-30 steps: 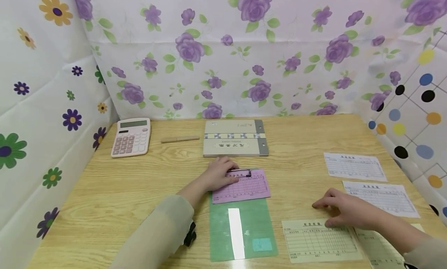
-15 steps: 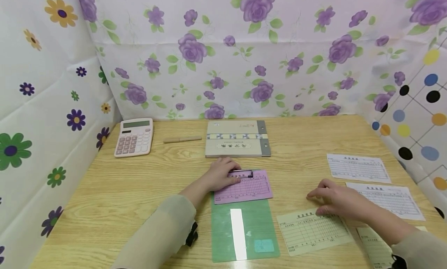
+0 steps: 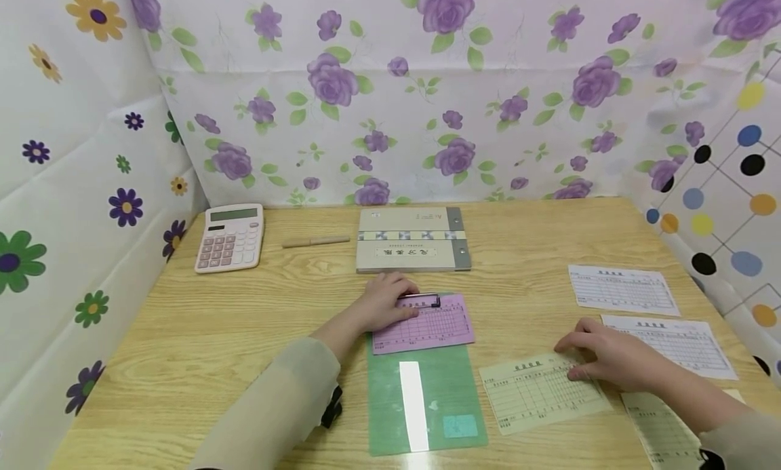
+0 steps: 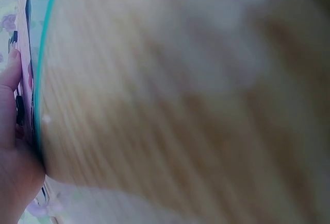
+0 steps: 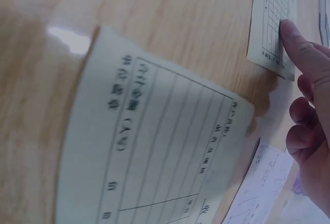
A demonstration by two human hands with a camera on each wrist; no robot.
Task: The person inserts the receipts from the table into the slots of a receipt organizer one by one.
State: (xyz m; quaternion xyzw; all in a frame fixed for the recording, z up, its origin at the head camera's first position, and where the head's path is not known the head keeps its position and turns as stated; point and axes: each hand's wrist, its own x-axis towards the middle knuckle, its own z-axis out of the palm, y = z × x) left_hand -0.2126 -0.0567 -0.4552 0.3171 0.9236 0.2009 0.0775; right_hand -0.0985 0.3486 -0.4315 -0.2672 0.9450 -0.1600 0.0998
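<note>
My left hand (image 3: 386, 304) grips the clip (image 3: 421, 297) at the top of a green translucent clipboard (image 3: 393, 405). Its fingers curl over the clip, and the thumb lies on a pink form slip (image 3: 421, 334) under it. In the left wrist view, the thumb and palm show beside the board's green edge (image 4: 46, 38). My right hand (image 3: 610, 355) holds a pale yellow form slip (image 3: 537, 395) by its upper right part, thumb on top; the fingers beneath are hidden. The right wrist view shows the thumb on that slip (image 5: 268, 38) and other fingers curled.
Another yellow slip (image 3: 659, 429) lies partly under the right forearm. Two white slips (image 3: 622, 290) lie at the right. At the back are a grey ledger book (image 3: 405, 253), a tan pen (image 3: 315, 241) and a pink calculator (image 3: 229, 238). Patterned cloth walls (image 3: 390, 117) surround the table.
My right hand has shifted the yellow slip leftward and slightly back, turning it a little and separating it from the other yellow slip. My left hand stays at the clip.
</note>
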